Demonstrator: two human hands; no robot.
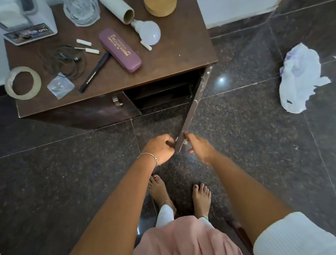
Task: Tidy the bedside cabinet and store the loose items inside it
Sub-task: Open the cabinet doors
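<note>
1. At the far left we see the dark brown wooden bedside cabinet (158, 67), its top crowded with loose items; a roll of clear tape (22, 83) overhangs the left edge.
2. The cabinet's right-hand door (194, 109) is swung wide open toward us, baring dark shelves.
3. Our left hand (160, 148) and right hand (199, 147) are both closed on the door's near edge.
4. Open dark granite floor (255, 150) lies right, with a crumpled white plastic bag (300, 76).

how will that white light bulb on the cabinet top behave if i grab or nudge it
The light bulb is round and lies on its side, so a nudge would probably roll it. It looks smooth, likely slippery and fragile. Probably light for its size.
</note>
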